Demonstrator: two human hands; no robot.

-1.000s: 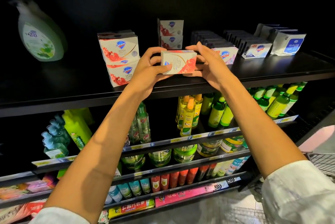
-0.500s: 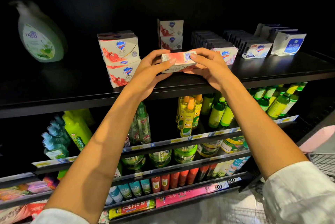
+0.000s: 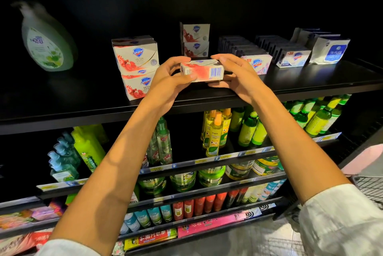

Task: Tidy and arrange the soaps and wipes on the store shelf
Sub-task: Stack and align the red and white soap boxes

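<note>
Soap box (image 3: 202, 70) is held between both hands just above the front part of the black shelf (image 3: 310, 77), roughly mid-shelf. Long axis runs left-right, near level; the barcode face is turned toward the camera, with the barcode at the right end. The top face is only partly seen and carries a small blue logo.

Left hand (image 3: 167, 81) is curled round the left end, thumb on the lower front edge. Right hand (image 3: 236, 75) is curled round the right end, fingers over the top and thumb underneath. Whether the box touches the shelf cannot be told.

A two-high stack of red-and-white soap boxes (image 3: 137, 67) stands left of the held box, fronts facing out, the lower one tilted. A second two-high stack (image 3: 195, 40) stands further back, behind the held box. To the right, a row of soap boxes with a pink-fronted box (image 3: 258, 64) at its front is seen just beside the right hand, then a row with a blue-and-white front (image 3: 295, 57), then wipes packs (image 3: 330, 50) at the far right. A green pump bottle (image 3: 44, 42) stands well apart at the far left.
</note>
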